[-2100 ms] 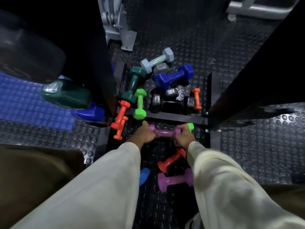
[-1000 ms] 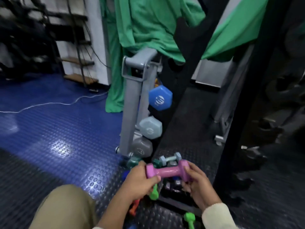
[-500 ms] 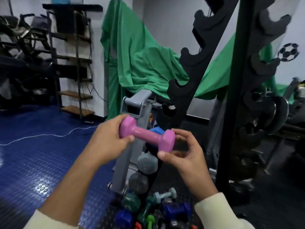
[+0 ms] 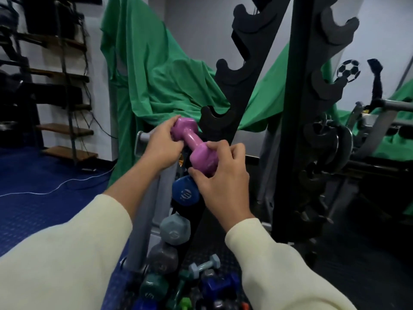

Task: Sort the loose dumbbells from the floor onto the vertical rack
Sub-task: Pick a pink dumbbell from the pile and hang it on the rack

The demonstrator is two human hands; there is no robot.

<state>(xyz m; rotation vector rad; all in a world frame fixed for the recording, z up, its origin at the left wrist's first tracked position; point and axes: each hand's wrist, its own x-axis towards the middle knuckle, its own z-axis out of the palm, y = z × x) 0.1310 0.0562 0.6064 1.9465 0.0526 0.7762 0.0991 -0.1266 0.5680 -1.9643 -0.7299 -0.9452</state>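
Left hand grips upper head of purple dumbbell; right hand curls round lower head; dumbbell tilted, held in air just beside notched black rack; blue dumbbell, pale one, grey one stacked on grey rack below; loose dumbbells on floor; green cloth behind.

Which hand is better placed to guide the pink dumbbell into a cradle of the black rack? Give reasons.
Probably the right hand. It grips the pink dumbbell's nearer head, close beside the black rack. The left hand holds the far head, on the grey rack's side.
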